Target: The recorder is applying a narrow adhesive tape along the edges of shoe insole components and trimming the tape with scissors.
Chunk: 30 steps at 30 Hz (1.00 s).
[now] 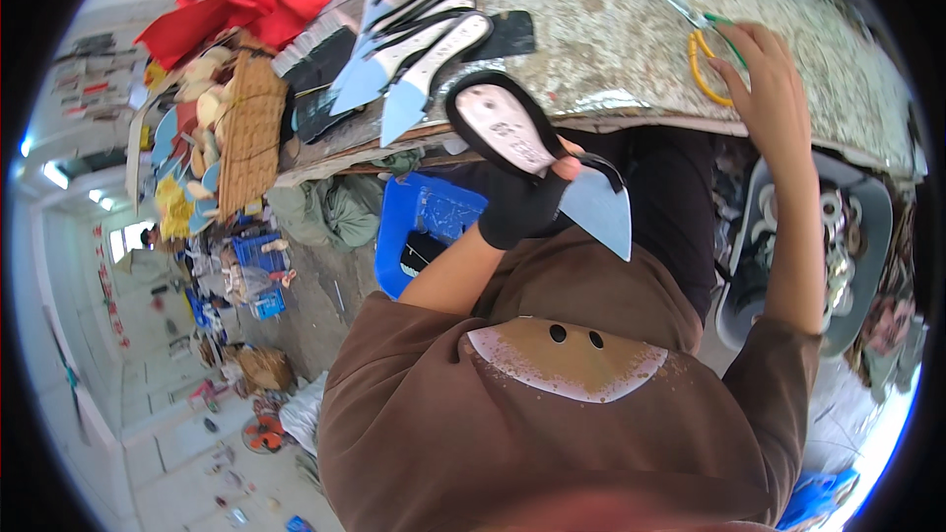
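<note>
Speckled stone workbench (611,30), cluttered workshop floor (187,433)

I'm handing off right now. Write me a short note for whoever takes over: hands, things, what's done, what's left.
Left hand, in a black fingerless glove, holds a pointed shoe insole with a black rim and pale blue tip over the lap.
Right hand rests on the yellow-and-green-handled scissors on the worn speckled workbench.
A row of similar pointed insoles lies on the bench; whether those are finished cannot be told.
Left: the held insole, judging by the scissors.

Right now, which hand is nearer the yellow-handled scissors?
Right. The right hand rests on the yellow-handled scissors on the workbench; the left hand, in a black glove, holds a pointed insole well away.
</note>
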Each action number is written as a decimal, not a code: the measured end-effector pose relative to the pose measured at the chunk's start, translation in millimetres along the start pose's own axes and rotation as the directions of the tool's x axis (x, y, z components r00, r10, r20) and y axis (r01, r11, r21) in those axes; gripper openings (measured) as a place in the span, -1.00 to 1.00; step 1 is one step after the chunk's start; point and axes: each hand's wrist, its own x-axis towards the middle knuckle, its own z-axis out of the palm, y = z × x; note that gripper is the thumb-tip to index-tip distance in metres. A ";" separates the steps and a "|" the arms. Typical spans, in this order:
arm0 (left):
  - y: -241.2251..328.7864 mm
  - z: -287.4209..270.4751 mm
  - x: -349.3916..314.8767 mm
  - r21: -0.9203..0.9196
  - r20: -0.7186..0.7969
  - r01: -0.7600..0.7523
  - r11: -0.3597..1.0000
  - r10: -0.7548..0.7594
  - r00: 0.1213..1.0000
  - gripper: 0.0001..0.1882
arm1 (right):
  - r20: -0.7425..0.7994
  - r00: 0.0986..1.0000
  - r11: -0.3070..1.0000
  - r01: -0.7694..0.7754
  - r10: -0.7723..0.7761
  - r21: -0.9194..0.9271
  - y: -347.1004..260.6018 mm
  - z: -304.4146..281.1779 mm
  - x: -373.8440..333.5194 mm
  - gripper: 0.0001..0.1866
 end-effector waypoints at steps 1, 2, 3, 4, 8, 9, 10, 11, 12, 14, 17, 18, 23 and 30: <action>-0.2 0.1 -2.8 -0.034 -0.023 0.030 0.999 -0.030 0.999 -0.81 | 0.152 0.977 0.954 -0.181 0.147 0.241 -26.1 -5.1 -1.6 -0.81; 6.5 0.4 -1.2 -0.098 -0.044 0.100 0.990 -0.105 0.993 -0.81 | 0.314 0.922 0.856 -0.343 0.227 0.388 -51.9 -4.1 -9.6 -0.85; 11.4 4.5 1.7 -0.146 -0.121 0.105 0.984 -0.124 0.985 -0.82 | 0.460 0.879 0.857 -0.328 0.122 0.399 -74.8 -7.6 -18.6 -0.84; 6.8 0.5 -4.1 -0.092 -0.167 0.121 0.988 -0.135 0.977 -0.81 | 0.394 0.916 0.857 -0.145 -0.072 0.494 -94.6 2.9 -30.4 -0.80; -16.8 -3.9 -17.8 -0.088 -0.241 0.064 0.994 -0.084 0.967 -0.80 | 0.486 0.874 0.675 -0.345 -0.023 0.653 -142.9 24.3 -59.8 -0.68; -23.8 -3.8 -28.6 -0.235 -0.244 0.136 0.962 -0.194 0.950 -0.72 | 0.480 0.876 0.660 -0.335 -0.043 0.672 -143.5 25.6 -59.0 -0.66; -26.2 -11.1 -29.7 -0.169 -0.182 0.178 0.969 -0.208 0.961 -0.67 | 0.478 0.878 0.665 -0.337 -0.034 0.667 -140.8 29.5 -60.9 -0.66; -29.4 -16.8 -29.8 -0.100 -0.121 0.214 0.972 -0.226 0.967 -0.61 | 0.593 0.802 0.494 -0.488 -0.070 0.720 -136.2 34.9 -63.6 -0.64; -34.1 -16.2 -28.5 -0.105 -0.112 0.209 0.972 -0.220 0.969 -0.61 | 0.685 0.716 0.305 -0.628 -0.133 0.716 -134.6 40.6 -67.3 -0.62; -10.4 -5.8 6.0 -0.439 -0.181 0.106 0.892 -0.203 0.962 -0.49 | 0.682 0.729 0.256 -0.649 -0.060 0.716 -134.5 63.0 -81.4 -0.60; -3.2 -22.7 11.1 -0.797 0.026 0.215 0.565 -0.323 0.946 -0.29 | 0.610 0.792 0.243 -0.589 -0.016 0.771 -148.8 76.0 -88.7 -0.60; -7.1 -24.5 10.9 -0.698 -0.004 0.220 0.681 -0.311 0.950 -0.30 | 0.601 0.799 0.331 -0.563 -0.017 0.758 -156.1 75.5 -89.4 -0.60; -27.8 -45.4 77.3 0.721 0.028 -0.352 0.597 0.482 0.876 -0.46 | 0.582 0.812 0.445 -0.535 0.037 0.719 -144.3 62.5 -87.5 -0.68; -71.9 -77.0 134.6 0.965 0.097 -0.157 0.209 0.268 0.959 0.00 | 0.567 0.681 0.367 -0.730 0.464 0.577 -58.4 19.0 -117.3 -0.73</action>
